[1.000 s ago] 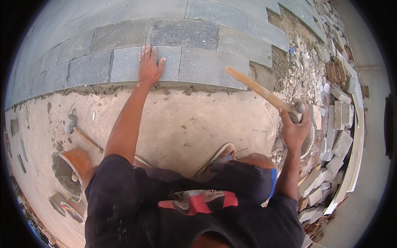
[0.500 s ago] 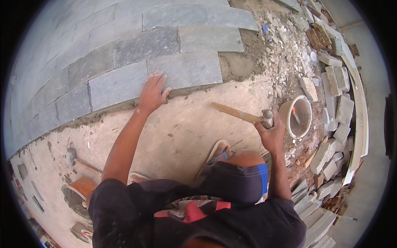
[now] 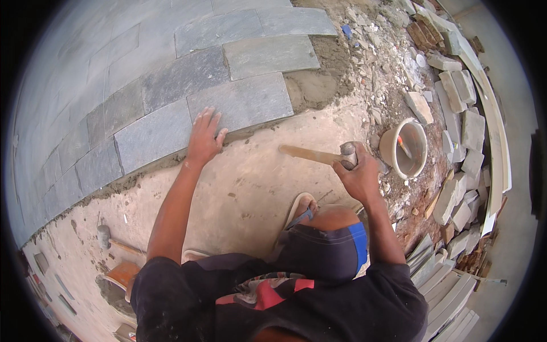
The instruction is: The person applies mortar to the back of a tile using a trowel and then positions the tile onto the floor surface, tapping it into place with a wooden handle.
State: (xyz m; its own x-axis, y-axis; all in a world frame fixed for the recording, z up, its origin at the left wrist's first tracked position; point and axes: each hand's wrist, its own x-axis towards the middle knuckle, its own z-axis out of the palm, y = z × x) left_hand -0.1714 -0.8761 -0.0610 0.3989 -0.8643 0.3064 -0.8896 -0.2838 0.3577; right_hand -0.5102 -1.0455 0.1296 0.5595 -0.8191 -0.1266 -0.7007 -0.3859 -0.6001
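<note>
My left hand (image 3: 205, 138) lies with fingers outstretched on the near edge of a grey stone slab (image 3: 245, 101), close to its joint with the neighbouring slab (image 3: 154, 132). In my right hand (image 3: 361, 175) is a hammer (image 3: 307, 153), gripped at its metal head. Its wooden handle points left, above the bare floor strip (image 3: 245, 188) and apart from the slabs. Wet mortar (image 3: 310, 86) shows beyond the slab's right end.
A pale bucket (image 3: 385, 149) with an orange-handled tool (image 3: 404, 147) inside stands at right, beside rubble (image 3: 364, 68) and stacked stone pieces (image 3: 473, 130). On the left floor lie a mallet (image 3: 104, 236) and an orange container (image 3: 122, 273). My sandalled foot (image 3: 303, 208) is on the bare strip.
The view has turned slightly, shifting the slabs left in the picture. My left hand stays on the slab edge; my right hand keeps its hold on the hammer, with little movement.
</note>
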